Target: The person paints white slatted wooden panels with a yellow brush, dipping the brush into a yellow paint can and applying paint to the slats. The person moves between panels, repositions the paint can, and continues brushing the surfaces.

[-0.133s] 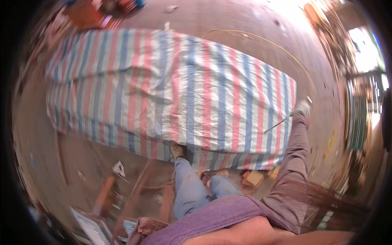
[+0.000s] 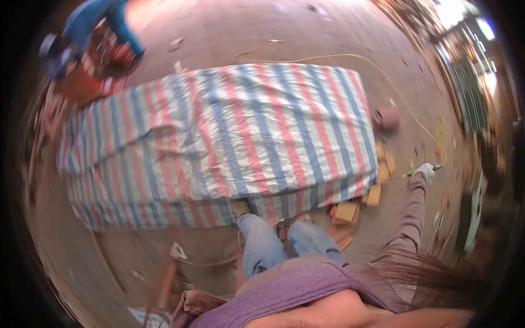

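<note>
My right arm reaches out in a mauve-brown sleeve, and my right hand (image 2: 425,170) wears a pale glove. Its fingers are closed around what looks like an air blow gun (image 2: 437,167), with a small green part showing on the near side. A yellow hose (image 2: 402,94) curves over the floor and comes up to this hand. Left of it, a large pile lies under a wrinkled sheet striped red, blue and white (image 2: 262,142). My left hand is out of view; only a bunched brown cloth shows low at the left.
Wooden blocks (image 2: 345,212) lie along the sheet's near right edge. A reddish-brown bucket-like container (image 2: 387,118) stands past its right end. At the far left a person in blue (image 2: 95,24) bends over by an orange-red object (image 2: 82,87). Boards (image 2: 465,93) lean at the right.
The view has swung, so the person in blue and the reddish container now show. My right hand has moved right and nearer, off the sheet's edge; the thin rod over the sheet is gone from sight.
</note>
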Demonstrator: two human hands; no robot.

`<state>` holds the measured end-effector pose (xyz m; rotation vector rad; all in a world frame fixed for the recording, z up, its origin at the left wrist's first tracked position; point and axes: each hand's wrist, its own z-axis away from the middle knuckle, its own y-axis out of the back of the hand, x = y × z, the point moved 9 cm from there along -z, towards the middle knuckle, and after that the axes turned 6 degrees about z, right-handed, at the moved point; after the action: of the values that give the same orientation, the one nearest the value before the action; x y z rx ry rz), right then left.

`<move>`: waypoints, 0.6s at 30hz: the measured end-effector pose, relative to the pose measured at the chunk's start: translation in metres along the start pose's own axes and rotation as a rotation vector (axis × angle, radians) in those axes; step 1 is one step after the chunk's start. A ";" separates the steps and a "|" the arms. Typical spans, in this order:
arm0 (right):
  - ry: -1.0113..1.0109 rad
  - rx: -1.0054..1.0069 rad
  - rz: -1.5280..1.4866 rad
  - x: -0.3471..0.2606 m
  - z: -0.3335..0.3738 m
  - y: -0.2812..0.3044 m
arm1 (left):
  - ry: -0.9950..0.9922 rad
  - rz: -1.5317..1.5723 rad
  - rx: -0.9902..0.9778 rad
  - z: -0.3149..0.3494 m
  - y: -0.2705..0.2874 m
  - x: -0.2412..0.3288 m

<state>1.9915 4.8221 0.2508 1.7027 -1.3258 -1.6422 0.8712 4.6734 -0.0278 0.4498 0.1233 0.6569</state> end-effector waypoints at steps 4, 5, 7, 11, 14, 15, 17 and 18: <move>0.111 0.200 0.089 0.197 -0.007 0.221 | -0.216 -0.358 -0.073 -0.019 0.087 0.077; -0.021 0.121 -0.099 0.245 0.002 0.238 | -0.264 -0.430 -0.089 -0.020 0.108 0.096; -0.321 0.045 -0.471 0.341 0.066 0.301 | -0.408 -0.695 -0.121 -0.025 0.159 0.181; -0.494 0.145 -0.601 0.423 0.186 0.386 | -0.718 -1.242 -0.063 0.002 0.216 0.407; -0.564 0.230 -0.686 0.495 0.237 0.444 | -0.994 -1.366 0.146 0.038 0.181 0.628; -0.577 0.266 -0.704 0.519 0.247 0.458 | -1.015 -1.376 0.196 0.093 0.133 0.685; -0.629 0.341 -0.755 0.541 0.260 0.485 | -1.047 -1.410 0.229 0.184 0.038 0.759; -0.671 0.391 -0.772 0.525 0.257 0.502 | -1.167 -1.441 0.223 0.226 -0.020 0.786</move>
<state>1.5026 4.2328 0.3380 2.1656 -1.4197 -2.7173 1.5589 5.0599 0.1888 0.7458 -0.5668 -1.0828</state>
